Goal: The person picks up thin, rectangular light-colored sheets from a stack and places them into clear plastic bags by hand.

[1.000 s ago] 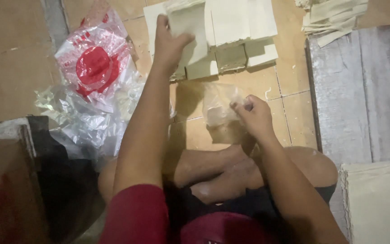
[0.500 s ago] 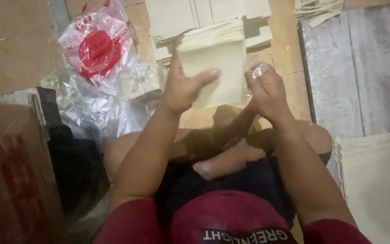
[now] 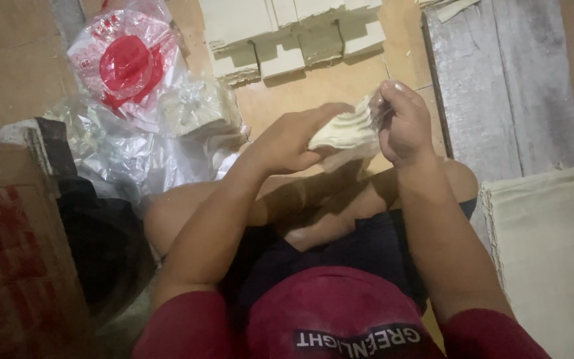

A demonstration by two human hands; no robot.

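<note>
Over tiled floor (image 3: pixel 340 86), both hands bend pale stacked sheets (image 3: pixel 341 131).

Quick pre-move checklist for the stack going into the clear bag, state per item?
1. Left hand grips the stack of pale sheets: ok, fingers wrap its near end.
2. Right hand holds the clear bag: ok, pinched at the stack's far end.
3. Bag mouth open around the stack: cannot tell, the film is blurred.
4. Stack flat: not ok, it bows in the grip.
5. More stacks on the floor above the hands: ok.
6. Pile of plastic bags clear of both hands: ok.
</note>
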